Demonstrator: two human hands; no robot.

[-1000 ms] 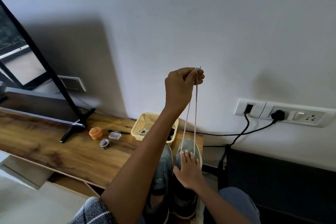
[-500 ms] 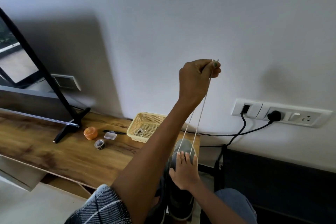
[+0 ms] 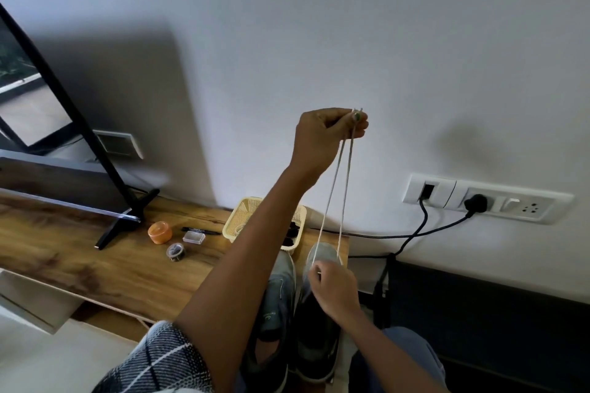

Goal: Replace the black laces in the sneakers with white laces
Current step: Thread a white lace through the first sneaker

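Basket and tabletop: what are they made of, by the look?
Basket: likely moulded plastic, pale yellow, matte; its walls show a regular perforated mesh. Tabletop: wood or wood-look laminate, brown, slight sheen; grain streaks run along it, but the thin flat edge leaves it open.

— The desk (image 3: pixel 79 265)?
— Wood, grained, slight sheen.
— That basket (image 3: pixel 238 217)?
— Cream plastic lattice.
— The white lace (image 3: pixel 340 195)?
— Matt woven cord.
— And the sneakers (image 3: pixel 281 293)?
— Grey cloth, matt. The sleeve (image 3: pixel 159 364) looks like checked woven fabric.
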